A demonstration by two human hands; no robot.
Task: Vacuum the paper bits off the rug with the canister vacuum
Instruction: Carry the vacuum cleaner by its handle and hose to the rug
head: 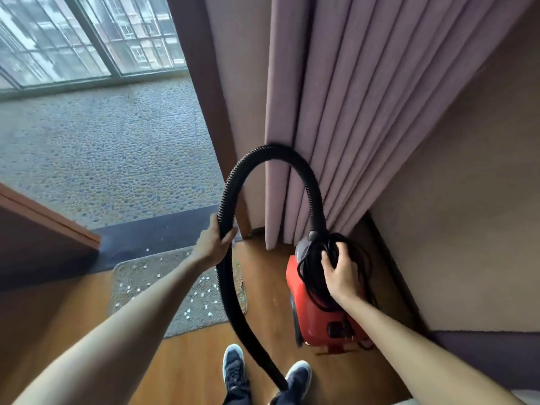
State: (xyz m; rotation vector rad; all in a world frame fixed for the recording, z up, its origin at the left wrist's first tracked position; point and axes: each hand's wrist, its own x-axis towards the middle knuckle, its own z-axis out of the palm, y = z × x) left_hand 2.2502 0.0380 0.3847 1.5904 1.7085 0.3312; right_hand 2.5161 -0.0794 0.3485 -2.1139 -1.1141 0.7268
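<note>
Two bare arms reach forward and down from the camera over a wooden floor (pixel 187 361). The left hand (pixel 211 241) has its fingers wrapped closed around a black ribbed hose (pixel 226 206), which arches up and over to the right, joins the front of a red canister vacuum (pixel 309 311), and at its other end trails down toward the person's dark blue shoes (pixel 233 372) at the near edge. The right hand (pixel 340 273) rests on top of the vacuum with fingers curled over a bundle of black power cord (pixel 318 255) coiled there. The vacuum sits on the floor at the right, just beside pinkish pleated curtains (pixel 336 112) and a beige wall (pixel 467 214). Left of the hose lies a small grey rug (pixel 140 276), scattered with many white paper bits (pixel 204 280). Beyond it, a dark threshold leads to a pebbled balcony floor (pixel 102 147) and windows (pixel 87 33) on the far left
</note>
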